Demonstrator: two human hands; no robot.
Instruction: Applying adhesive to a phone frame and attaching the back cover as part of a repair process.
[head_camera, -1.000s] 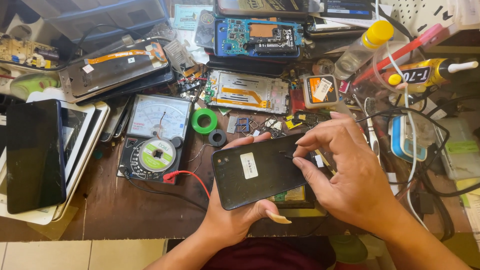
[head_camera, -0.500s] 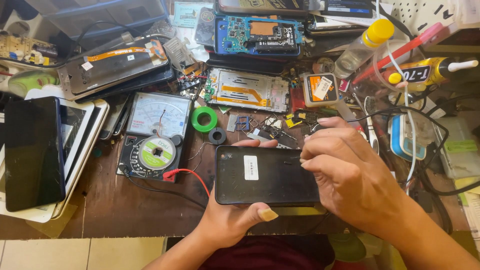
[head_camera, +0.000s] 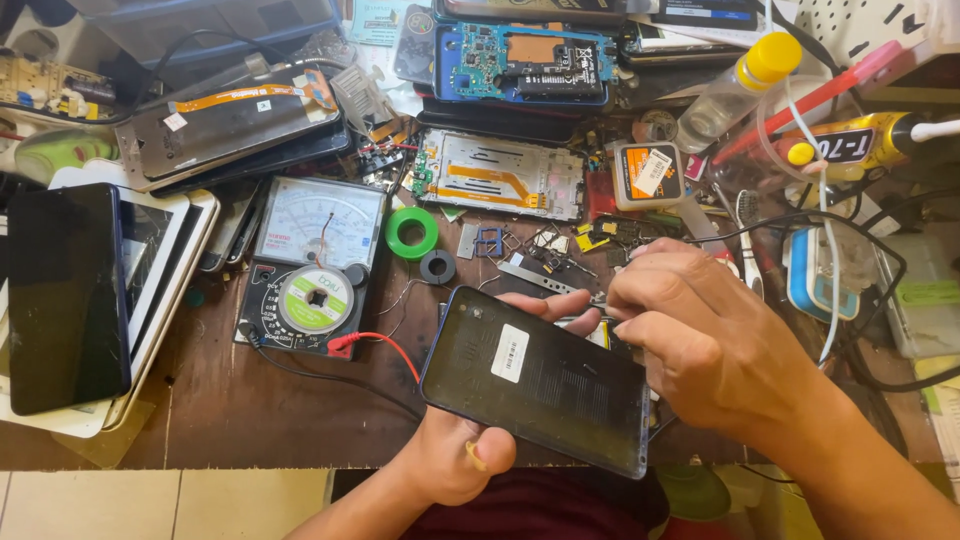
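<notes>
A black phone back cover (head_camera: 540, 378) with a small white sticker lies across my left hand (head_camera: 460, 450), which grips it from below with the thumb at its near edge and fingertips showing past its far edge. My right hand (head_camera: 715, 345) rests at the cover's upper right corner, fingers curled and pinched together there; what they pinch is hidden.
An analog multimeter (head_camera: 315, 262) with red and black leads sits left of the cover. A green tape roll (head_camera: 411, 232), a bare phone frame (head_camera: 505, 172), a blue circuit board (head_camera: 520, 62), small screws and parts, a glue tube (head_camera: 855, 145), a clear bottle (head_camera: 735, 85) and stacked tablets (head_camera: 65, 295) crowd the wooden table.
The cover has tilted so its right end drops toward me. My right hand has shifted slightly right and stays at the cover's upper right corner.
</notes>
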